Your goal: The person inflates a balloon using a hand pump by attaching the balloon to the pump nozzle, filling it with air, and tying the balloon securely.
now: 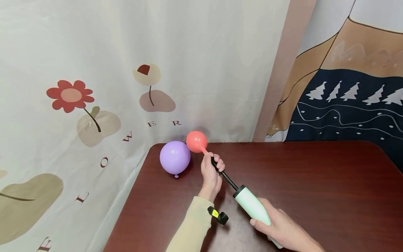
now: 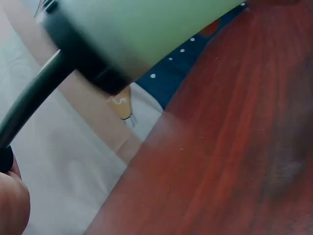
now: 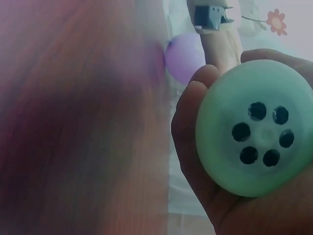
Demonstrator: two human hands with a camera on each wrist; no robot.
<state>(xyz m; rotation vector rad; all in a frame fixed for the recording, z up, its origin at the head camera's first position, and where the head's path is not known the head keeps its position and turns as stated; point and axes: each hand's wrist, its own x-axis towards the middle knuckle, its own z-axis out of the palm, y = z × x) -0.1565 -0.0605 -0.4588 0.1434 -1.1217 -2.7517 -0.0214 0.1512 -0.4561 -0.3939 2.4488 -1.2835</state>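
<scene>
A mint-green balloon pump point(image 1: 252, 204) slants across the front of the head view, its black rod running up and left. My right hand point(image 1: 280, 224) grips the pump's green body. My left hand point(image 1: 213, 171) is curled round the pump's black front end, where the neck of a small, partly inflated red balloon point(image 1: 196, 141) sits. In the right wrist view the pump's rounded end point(image 3: 264, 132), with several dark holes, fills the palm. The left wrist view catches the black collar and rod point(image 2: 36, 95) close up, with only part of the left hand point(image 2: 12, 203) visible.
A tied purple balloon point(image 1: 175, 157) rests on the dark reddish-brown table point(image 1: 315, 182), left of the red one, near the back left corner. Behind the table's back edge hangs a pale curtain point(image 1: 214, 70) with printed flowers. A black wrist camera point(image 1: 218, 215) is strapped over the left sleeve.
</scene>
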